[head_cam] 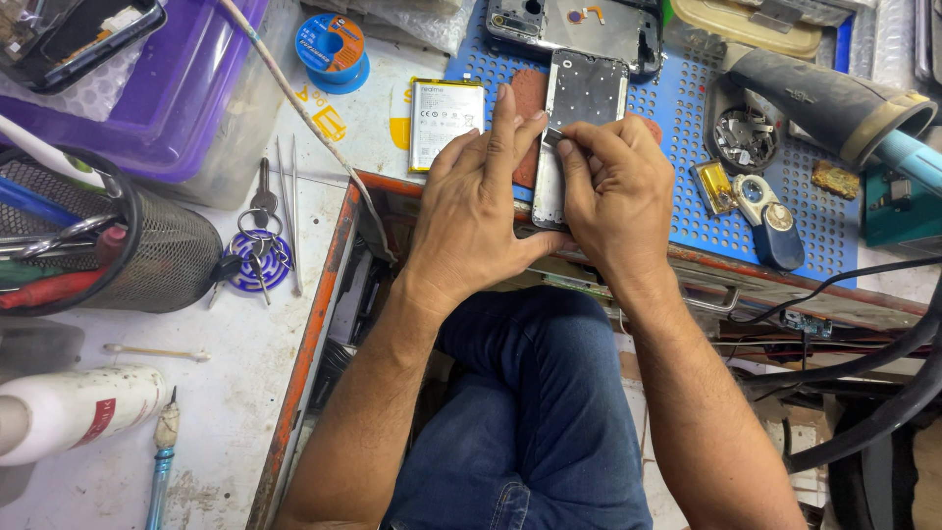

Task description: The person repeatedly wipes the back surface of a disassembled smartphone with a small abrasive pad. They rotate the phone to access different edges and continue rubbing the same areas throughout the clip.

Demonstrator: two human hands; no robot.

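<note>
Both hands, left bracing and right pinching a small part, grip the phone frame on the blue mat; a finger slip could probably bend that thin part.

bright, even light | soft shadows | sharp focus | slight edge distortion
</note>
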